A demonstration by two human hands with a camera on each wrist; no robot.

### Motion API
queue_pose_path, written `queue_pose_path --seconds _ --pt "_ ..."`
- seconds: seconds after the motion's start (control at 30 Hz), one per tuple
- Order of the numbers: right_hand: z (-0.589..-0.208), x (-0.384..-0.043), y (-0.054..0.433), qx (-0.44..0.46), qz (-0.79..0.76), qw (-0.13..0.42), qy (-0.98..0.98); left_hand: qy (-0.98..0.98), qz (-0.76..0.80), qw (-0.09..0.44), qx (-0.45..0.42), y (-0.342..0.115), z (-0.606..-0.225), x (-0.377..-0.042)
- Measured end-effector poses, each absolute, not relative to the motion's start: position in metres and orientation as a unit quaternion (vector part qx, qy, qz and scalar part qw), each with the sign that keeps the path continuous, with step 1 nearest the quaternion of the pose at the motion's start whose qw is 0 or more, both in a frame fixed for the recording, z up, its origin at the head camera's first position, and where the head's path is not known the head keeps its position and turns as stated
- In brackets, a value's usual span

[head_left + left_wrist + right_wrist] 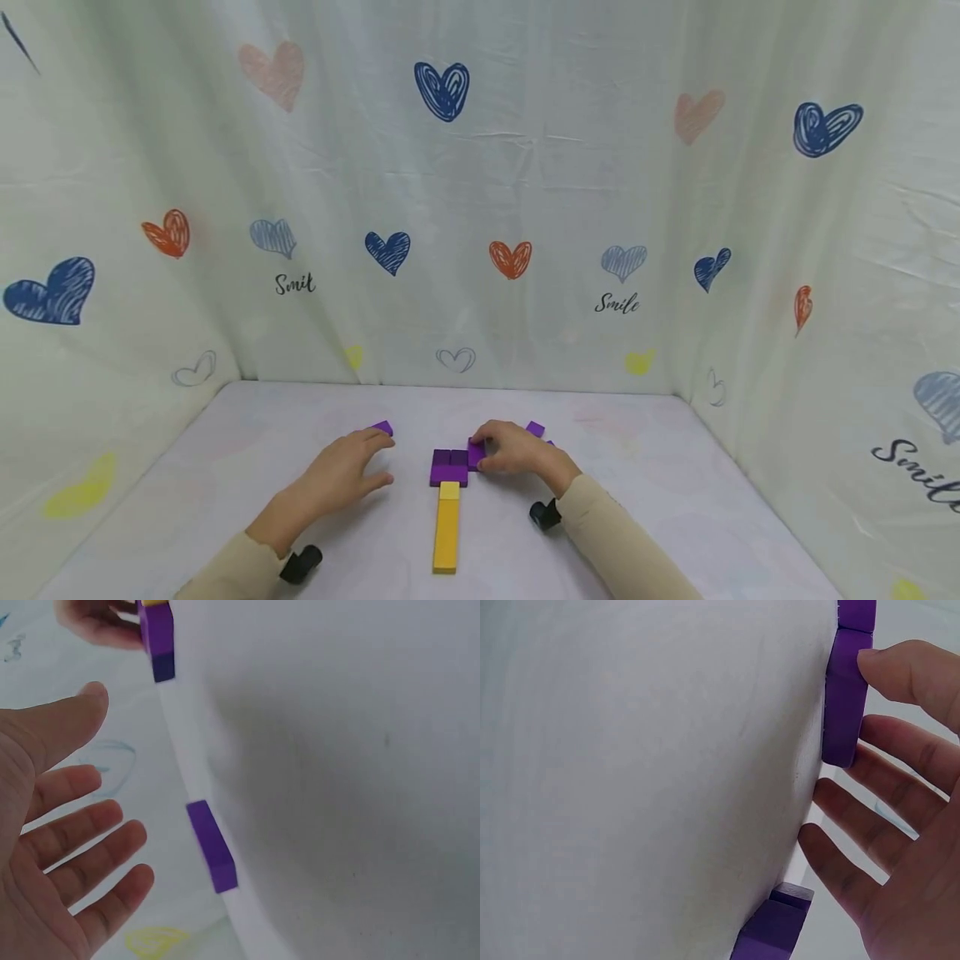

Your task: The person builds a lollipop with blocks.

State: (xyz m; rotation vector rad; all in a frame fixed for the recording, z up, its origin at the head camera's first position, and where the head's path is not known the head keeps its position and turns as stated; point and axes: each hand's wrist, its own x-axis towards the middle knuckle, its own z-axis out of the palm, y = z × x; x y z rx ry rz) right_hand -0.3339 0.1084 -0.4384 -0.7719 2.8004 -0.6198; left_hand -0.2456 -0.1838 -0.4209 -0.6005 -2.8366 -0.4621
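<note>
On the white tabletop, joined purple blocks [448, 476] sit above an upright yellow strip [446, 533] with a paler yellow block [449, 491] at its top. My right hand [517, 450] pinches a purple block [476, 455] at the right side of that purple group. In the right wrist view, the thumb [900, 671] lies against this block [845, 697]. Left of the group, my left hand [337, 472] hovers with fingers spread, holding nothing. A loose purple block [384, 427] lies just beyond it, and the left wrist view shows this block [212, 846] apart from the fingers.
Behind the right hand lie loose purple blocks [536, 428], partly hidden by it. A pale curtain [480, 167] printed with hearts encloses the table [360, 550] at the back and both sides. Dark wrist cameras [302, 565] hang under both wrists.
</note>
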Motion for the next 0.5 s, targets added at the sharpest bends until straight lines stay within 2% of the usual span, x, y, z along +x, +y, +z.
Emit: queue_pose_path --seconds 0.23,0.5 --pt "-0.438 -0.333 0.108 -0.261 -0.212 0.091 0.937 -0.955 -0.149 0.134 -0.221 -0.195 -0.428 -0.264" --pt "-0.438 -0.334 0.11 -0.263 -0.213 0.086 0.937 -0.957 -0.157 0.132 -0.204 -0.2 -0.432 -0.288"
